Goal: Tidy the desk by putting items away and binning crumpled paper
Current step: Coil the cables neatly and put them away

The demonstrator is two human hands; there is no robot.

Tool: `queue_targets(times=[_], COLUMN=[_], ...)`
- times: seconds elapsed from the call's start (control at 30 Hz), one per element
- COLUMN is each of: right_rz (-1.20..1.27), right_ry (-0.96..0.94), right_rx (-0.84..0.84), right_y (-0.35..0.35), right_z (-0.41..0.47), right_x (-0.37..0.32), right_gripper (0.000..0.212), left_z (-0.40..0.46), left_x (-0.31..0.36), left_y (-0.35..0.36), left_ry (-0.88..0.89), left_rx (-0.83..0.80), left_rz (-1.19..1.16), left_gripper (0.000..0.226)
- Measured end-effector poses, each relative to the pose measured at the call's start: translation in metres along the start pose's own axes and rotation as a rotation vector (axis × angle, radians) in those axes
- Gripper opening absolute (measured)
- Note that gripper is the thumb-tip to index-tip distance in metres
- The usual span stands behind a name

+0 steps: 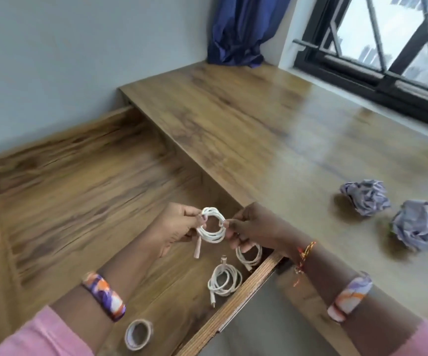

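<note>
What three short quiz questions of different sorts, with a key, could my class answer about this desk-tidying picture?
1. True or false: both hands hold one coiled white cable over the open drawer.
2. How many crumpled paper balls lie on the desk?
3. Which lies in the drawer nearest the camera? A) tape roll B) scissors C) pen

Key: 1 true; 2 two; 3 A

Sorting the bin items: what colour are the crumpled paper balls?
Pale purple crumpled paper balls, seen in the head view.
</note>
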State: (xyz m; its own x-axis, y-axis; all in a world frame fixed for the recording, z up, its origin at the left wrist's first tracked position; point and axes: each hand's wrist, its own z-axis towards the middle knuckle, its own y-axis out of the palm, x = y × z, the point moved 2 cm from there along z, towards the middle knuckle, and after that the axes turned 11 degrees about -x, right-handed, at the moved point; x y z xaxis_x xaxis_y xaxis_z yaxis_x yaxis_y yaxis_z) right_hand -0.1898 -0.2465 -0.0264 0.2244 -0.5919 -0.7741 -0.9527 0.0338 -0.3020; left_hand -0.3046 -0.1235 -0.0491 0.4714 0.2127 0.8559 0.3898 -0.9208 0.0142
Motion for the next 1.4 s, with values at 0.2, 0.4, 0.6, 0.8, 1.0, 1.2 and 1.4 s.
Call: queue_targets(times=[0.2, 0.4, 0.6, 0.8, 1.0, 1.2, 1.4], right_rz=[-0.248, -0.448, -0.743, -0.724, -0.731, -0.716, -0.711], right_ry=[0.128, 0.12, 0.025, -0.043, -0.049, -0.039, -0.016], right_rx=[0.165, 0.379, 0.401, 0.485, 0.513, 0.51, 0.512], right_y=[0.026, 0.033, 0.048, 0.05, 0.051, 0.05, 0.054], right_z=[0.019, 0.007, -0.002, -0.002, -0.001, 0.0, -0.005], right_x=[0.021, 0.035, 0.046, 0.049, 0.049, 0.051, 0.049], right_gripper=[0.028, 0.04, 0.033, 0.032, 0.038, 0.034, 0.032], left_z=[0.031, 0.061, 0.072, 0.069, 0.06, 0.05, 0.016], left_x=[-0.031, -0.047, -0.063, -0.072, -0.064, -0.048, -0.049], left_y=[-0.008, 0.008, 0.025, 0.022, 0.03, 0.027, 0.01], left_ry=[-0.009, -0.122, -0.137, -0.093, 0.046, 0.085, 0.13], left_rx=[0.126, 0.127, 0.201, 0.209, 0.14, 0.092, 0.085], left_rz=[-0.063, -0.34, -0.308, -0.141, 0.024, 0.119, 0.264], left_gripper=[0.014, 0.015, 0.013, 0.015, 0.016, 0.019, 0.018])
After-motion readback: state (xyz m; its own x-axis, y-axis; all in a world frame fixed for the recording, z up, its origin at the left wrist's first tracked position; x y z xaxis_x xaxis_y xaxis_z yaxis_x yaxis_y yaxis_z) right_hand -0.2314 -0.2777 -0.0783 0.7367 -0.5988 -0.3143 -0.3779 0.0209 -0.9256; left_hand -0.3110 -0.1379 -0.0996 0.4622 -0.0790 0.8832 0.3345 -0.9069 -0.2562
